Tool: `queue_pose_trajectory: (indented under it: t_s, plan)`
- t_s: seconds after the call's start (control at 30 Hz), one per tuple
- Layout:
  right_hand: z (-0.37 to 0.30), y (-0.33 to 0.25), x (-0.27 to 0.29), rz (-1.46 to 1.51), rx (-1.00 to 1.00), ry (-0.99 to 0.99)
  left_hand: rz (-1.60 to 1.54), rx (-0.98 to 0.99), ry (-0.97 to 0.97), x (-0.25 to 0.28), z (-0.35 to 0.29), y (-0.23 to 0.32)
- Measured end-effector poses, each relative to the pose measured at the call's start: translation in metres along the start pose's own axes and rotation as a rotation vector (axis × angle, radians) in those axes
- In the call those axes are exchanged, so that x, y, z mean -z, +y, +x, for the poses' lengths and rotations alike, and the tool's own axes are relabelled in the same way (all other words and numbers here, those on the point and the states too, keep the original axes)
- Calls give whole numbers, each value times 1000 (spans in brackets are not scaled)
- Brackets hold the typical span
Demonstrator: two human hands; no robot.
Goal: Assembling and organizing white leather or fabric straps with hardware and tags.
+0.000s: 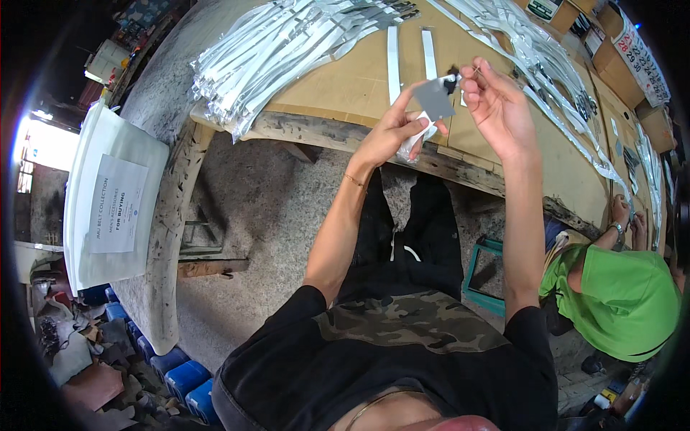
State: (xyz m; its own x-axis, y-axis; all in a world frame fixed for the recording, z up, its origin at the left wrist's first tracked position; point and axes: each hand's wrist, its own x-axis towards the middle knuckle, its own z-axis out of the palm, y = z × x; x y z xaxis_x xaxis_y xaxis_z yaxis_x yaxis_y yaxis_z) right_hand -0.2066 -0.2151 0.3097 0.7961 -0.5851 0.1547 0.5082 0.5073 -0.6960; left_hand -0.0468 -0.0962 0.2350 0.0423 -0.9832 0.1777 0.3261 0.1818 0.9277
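Observation:
My left hand (392, 136) is closed over the table's front edge, its thumb pressed on a white strip in clear plastic (429, 129). A flat grey square tag (435, 99) stands up from that grip, with a small black piece (451, 80) at its top corner. Just right of the tag, my right hand (499, 108) is raised with thumb and forefinger pinched together. Something thin shows at those fingertips, too small to name. Two single white strips (393, 65) lie on the cardboard beyond my hands.
A big pile of plastic-wrapped white strips (266, 65) covers the table's far left, and more strips (532, 65) lie at right. A co-worker in a green top (625, 294) works at the right side. A white container (115, 194) stands left; blue jugs (190, 381) sit below.

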Motion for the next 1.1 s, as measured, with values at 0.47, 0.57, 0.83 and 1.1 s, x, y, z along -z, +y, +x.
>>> queue_pose_trajectory:
  t_s: [0.47,0.57,0.83,1.1]
  plan:
    - [0,36,5,-254,228,103,258,3,288,-28,8,-6]
    - [-17,34,-13,-588,280,225,124,-10,373,-28,6,-3]
    - [-47,46,-19,-1203,346,287,-35,-144,391,-39,-4,2]
    - [-48,55,-19,-1205,449,297,-6,-111,418,-49,-10,10]
